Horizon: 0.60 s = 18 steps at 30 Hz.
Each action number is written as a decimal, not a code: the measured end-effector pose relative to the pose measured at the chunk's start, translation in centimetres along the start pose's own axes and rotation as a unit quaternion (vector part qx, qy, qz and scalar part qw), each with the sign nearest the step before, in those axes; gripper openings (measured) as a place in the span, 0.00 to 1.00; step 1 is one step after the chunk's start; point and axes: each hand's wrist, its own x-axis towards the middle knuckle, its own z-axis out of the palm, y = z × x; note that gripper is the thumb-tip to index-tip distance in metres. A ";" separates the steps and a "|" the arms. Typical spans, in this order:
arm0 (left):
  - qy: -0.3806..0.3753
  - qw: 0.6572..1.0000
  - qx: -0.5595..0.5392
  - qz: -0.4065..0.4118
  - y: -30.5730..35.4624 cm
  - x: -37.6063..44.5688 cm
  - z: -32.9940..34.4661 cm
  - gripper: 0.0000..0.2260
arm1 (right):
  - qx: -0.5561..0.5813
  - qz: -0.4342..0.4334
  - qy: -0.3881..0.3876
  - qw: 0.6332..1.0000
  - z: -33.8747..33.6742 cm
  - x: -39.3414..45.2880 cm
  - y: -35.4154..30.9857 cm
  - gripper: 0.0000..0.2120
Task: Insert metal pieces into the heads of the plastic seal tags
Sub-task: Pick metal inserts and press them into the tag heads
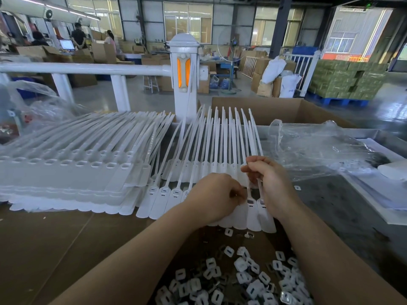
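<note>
Hands (242, 190) curl over seal tags (251, 208), pinching near their heads.

1. A large factory hall fills the upper half of the frame, with a smooth grey concrete floor (141, 93) reflecting daylight.
2. Tall multi-pane windows (188, 22) line the far wall at top centre, between dark steel columns (279, 25).
3. A white railing (77, 69) crosses the left side, ending at a white post (185, 69) with orange reflectors at centre.
4. Stacked cardboard boxes (103, 51) sit at upper left, near people standing by a computer monitor (67, 44).
5. At right, green-wrapped cartons (343, 80) rest on blue pallets (337, 101).
6. White sacks (273, 69) lean beside a white fence section (301, 62).
7. A stool (150, 83) stands behind the railing.
</note>
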 end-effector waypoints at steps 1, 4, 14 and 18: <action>-0.001 1.000 0.009 0.014 -0.2 -0.1 -0.1 0.09 | 0.000 0.001 0.001 1.000 0.0 0.0 0.0 0.07; -0.023 0.997 0.041 0.069 -0.7 -0.5 -0.5 0.12 | 0.004 0.006 -0.001 1.000 0.0 -0.1 0.0 0.07; -0.091 0.991 0.060 0.077 -0.4 -0.3 -1.5 0.14 | -0.009 -0.001 0.005 1.000 0.1 -0.3 -0.1 0.07; -0.151 0.988 -0.032 0.031 -0.5 -0.6 -3.8 0.06 | -0.029 -0.015 0.004 0.999 0.1 -0.3 -0.1 0.07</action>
